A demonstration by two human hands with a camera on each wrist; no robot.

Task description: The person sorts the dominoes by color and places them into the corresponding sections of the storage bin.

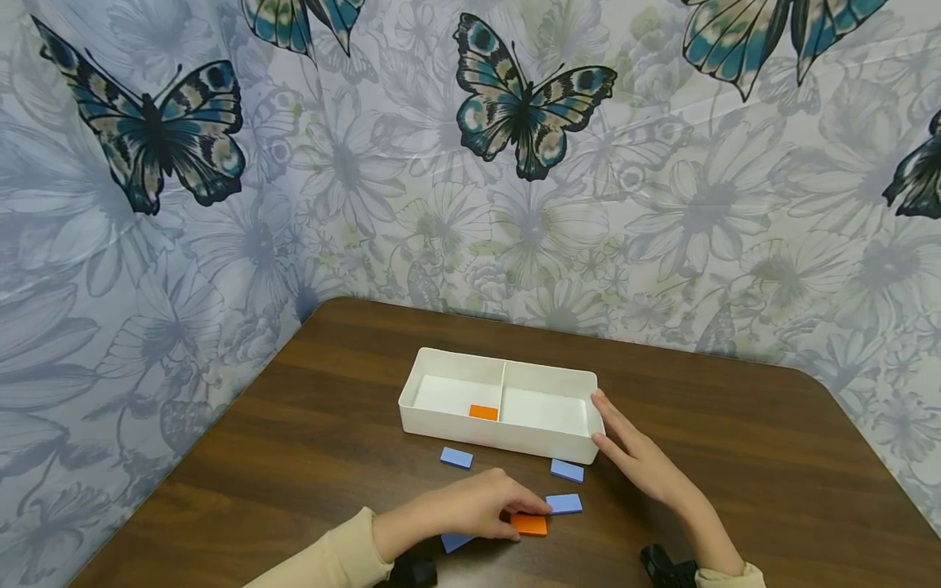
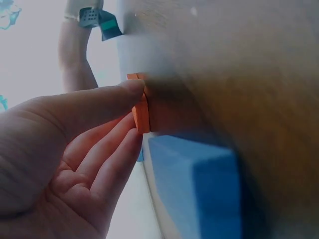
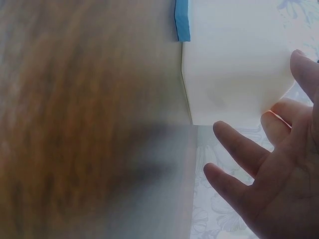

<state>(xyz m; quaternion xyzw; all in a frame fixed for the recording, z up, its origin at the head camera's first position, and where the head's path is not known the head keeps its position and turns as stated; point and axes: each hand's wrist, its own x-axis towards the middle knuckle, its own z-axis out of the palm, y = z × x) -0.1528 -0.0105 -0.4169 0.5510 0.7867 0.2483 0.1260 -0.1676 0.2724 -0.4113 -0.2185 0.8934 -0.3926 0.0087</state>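
My left hand [image 1: 478,506] pinches an orange tile [image 1: 529,525] between thumb and fingertips, low over the table. In the left wrist view the orange tile [image 2: 141,112] stands edge-on to the camera, partly covered by the thumb. At the right end of a white two-compartment box [image 1: 500,439], my right hand [image 1: 643,457] rests its fingertips on the rim, fingers spread and fairly straight. Another orange tile [image 1: 483,412] sits in the box's left compartment, near the divider. One blue tile [image 1: 564,504] lies right beside the pinched tile.
More blue tiles lie in front of the box, one toward its left [image 1: 457,458] and one toward its right [image 1: 567,471]. Another blue tile [image 1: 457,542] is partly hidden under the left hand. A butterfly-print cloth [image 1: 529,229] hangs behind the brown table [image 1: 735,425].
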